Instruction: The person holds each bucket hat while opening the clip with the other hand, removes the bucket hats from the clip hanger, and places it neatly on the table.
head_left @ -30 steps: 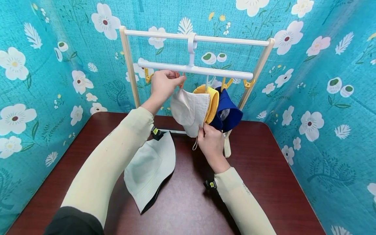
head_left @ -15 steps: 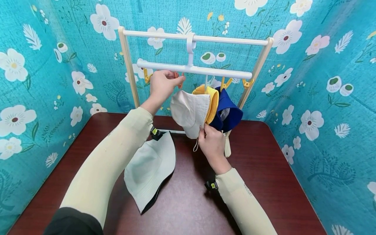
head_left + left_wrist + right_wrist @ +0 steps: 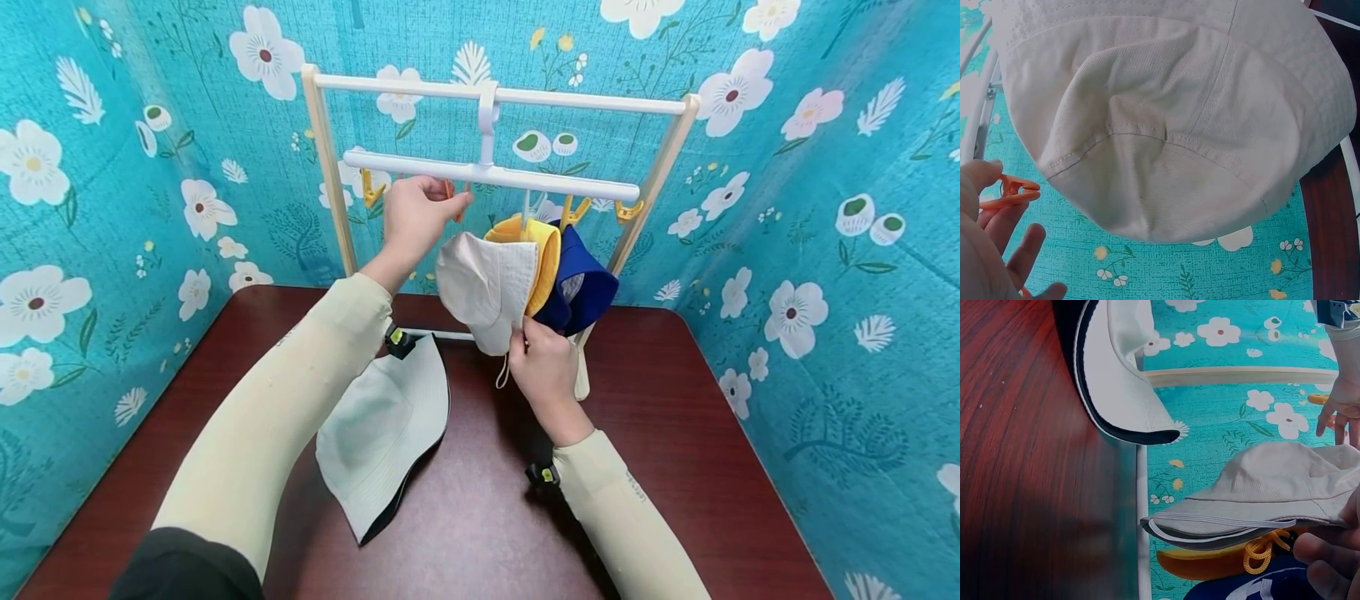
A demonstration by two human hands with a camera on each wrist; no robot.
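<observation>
My left hand [image 3: 423, 212] is at the hanger bar, pinching an orange clothespin [image 3: 1015, 192] between thumb and fingers. Below that clothespin, with a gap between them, is a beige bucket hat [image 3: 480, 287]. My right hand [image 3: 546, 358] grips this hat by its brim; a thin cord loop dangles beneath. In the right wrist view the beige hat [image 3: 1291, 481] lies sideways, its fingers [image 3: 1322, 550] at the brim. Just behind it hang a yellow hat [image 3: 546, 258] and a blue hat [image 3: 588, 287].
A pale reversible bucket hat [image 3: 382, 425] with a dark underside lies on the brown table [image 3: 480, 533]. The white hanger [image 3: 570, 181] hooks over a wooden rack [image 3: 322, 150]. Yellow clothespins [image 3: 628, 212] hang along it. Floral cloth [image 3: 825, 250] surrounds the table.
The beige hat's top has come out of the orange clothespin and sits slightly lower. The hanger bar has shifted a little left. The hat on the table has not moved.
</observation>
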